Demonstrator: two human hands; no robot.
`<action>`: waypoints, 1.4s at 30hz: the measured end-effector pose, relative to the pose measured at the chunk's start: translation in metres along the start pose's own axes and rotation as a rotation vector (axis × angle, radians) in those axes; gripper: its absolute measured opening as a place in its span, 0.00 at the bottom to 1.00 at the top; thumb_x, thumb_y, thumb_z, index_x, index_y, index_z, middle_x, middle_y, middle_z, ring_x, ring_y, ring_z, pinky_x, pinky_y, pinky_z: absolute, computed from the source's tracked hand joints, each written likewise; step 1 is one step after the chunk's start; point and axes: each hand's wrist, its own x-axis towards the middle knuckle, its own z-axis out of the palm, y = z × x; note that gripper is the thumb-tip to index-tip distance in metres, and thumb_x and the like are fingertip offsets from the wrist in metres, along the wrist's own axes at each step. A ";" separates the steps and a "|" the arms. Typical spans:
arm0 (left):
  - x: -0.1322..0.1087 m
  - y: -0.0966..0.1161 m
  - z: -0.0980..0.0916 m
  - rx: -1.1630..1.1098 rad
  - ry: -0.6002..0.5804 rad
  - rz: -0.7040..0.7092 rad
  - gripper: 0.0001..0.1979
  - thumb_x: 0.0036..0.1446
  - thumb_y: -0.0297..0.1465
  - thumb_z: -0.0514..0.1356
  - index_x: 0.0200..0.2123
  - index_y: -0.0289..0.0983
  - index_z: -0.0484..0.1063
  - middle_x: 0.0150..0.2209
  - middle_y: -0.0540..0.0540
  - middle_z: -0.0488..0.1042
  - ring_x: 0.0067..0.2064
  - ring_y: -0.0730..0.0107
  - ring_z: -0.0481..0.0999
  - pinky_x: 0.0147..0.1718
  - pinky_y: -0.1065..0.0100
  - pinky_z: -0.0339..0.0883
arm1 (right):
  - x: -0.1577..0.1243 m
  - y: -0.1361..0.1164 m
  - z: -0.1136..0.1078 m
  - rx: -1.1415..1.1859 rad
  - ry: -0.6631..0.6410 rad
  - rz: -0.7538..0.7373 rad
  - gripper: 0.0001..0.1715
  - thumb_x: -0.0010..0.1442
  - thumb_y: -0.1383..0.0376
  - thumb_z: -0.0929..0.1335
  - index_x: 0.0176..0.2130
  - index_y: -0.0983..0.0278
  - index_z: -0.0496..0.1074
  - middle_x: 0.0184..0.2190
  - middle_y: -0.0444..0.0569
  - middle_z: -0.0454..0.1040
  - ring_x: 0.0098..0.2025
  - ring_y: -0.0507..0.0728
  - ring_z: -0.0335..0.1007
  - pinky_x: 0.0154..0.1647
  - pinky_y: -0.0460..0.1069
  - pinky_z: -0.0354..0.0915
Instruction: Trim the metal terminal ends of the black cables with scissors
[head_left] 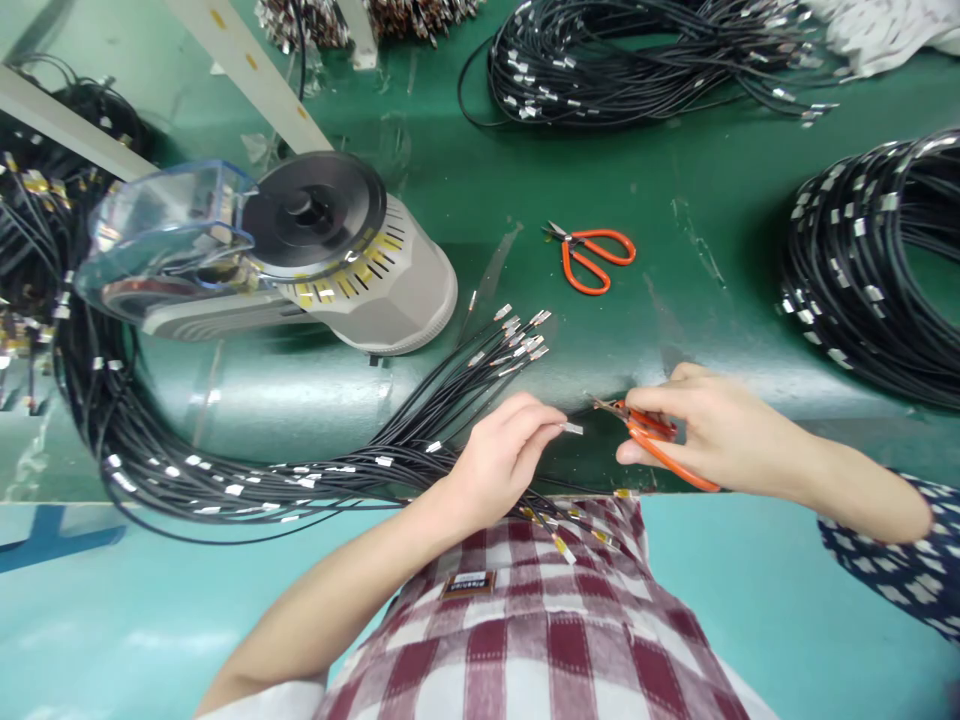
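1. Clear blue-tinted plastic box-shaped hood [176, 215] on grey-white machine w/ black round disc [409, 285]; contents, if any, can't tell. Machine stands on shiny green tabletop [480, 200], L side.
2. L hand [495, 465]: fingers pinch small flat silver-white tip [573, 428] nr front edge.
3. R hand [720, 430]: fingers wrapped round orange-handled metal snips [664, 455]; blades just R of tip, apart.
4. Long black cable bundle w/ white tags [247, 487] curves from L, passes under L forearm; yellow-marked ends reach over red/white checked apron [517, 650].
5. 2nd orange-handled snips [587, 262] lie loose beyond hands; black cable coils far back [600, 85] & far R [847, 260].
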 end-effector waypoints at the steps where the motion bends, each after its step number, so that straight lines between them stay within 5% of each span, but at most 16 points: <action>1: 0.000 0.001 0.000 0.014 -0.021 -0.007 0.06 0.66 0.24 0.55 0.40 0.35 0.73 0.34 0.45 0.74 0.35 0.71 0.74 0.37 0.70 0.70 | -0.001 -0.001 -0.002 -0.070 0.018 -0.030 0.30 0.63 0.42 0.64 0.24 0.61 0.61 0.16 0.41 0.64 0.22 0.53 0.56 0.32 0.50 0.54; 15: 0.007 0.014 -0.011 -0.077 -0.260 -0.306 0.08 0.66 0.26 0.54 0.36 0.36 0.72 0.33 0.48 0.72 0.35 0.72 0.71 0.37 0.71 0.65 | -0.001 -0.005 -0.003 -0.265 0.048 -0.148 0.31 0.64 0.42 0.62 0.21 0.61 0.64 0.14 0.41 0.66 0.18 0.51 0.53 0.34 0.51 0.52; 21: 0.005 0.013 -0.013 -0.117 -0.241 -0.351 0.06 0.65 0.28 0.56 0.40 0.36 0.74 0.34 0.49 0.70 0.32 0.74 0.68 0.31 0.72 0.63 | -0.001 -0.004 -0.003 -0.235 0.042 -0.108 0.30 0.63 0.43 0.64 0.21 0.61 0.63 0.14 0.41 0.65 0.19 0.52 0.52 0.34 0.51 0.52; 27: 0.003 0.012 -0.008 -0.194 -0.201 -0.410 0.05 0.62 0.27 0.59 0.34 0.36 0.75 0.29 0.50 0.70 0.30 0.74 0.68 0.28 0.72 0.60 | 0.000 -0.008 -0.006 -0.270 0.030 -0.147 0.31 0.65 0.44 0.62 0.22 0.62 0.67 0.16 0.44 0.70 0.19 0.52 0.56 0.36 0.52 0.52; 42: 0.006 0.013 -0.007 -0.122 -0.252 -0.417 0.05 0.57 0.24 0.60 0.30 0.35 0.75 0.25 0.53 0.68 0.26 0.77 0.64 0.26 0.73 0.56 | 0.008 -0.008 -0.011 -0.413 -0.086 -0.256 0.19 0.63 0.59 0.65 0.22 0.62 0.66 0.17 0.43 0.73 0.18 0.51 0.58 0.34 0.52 0.47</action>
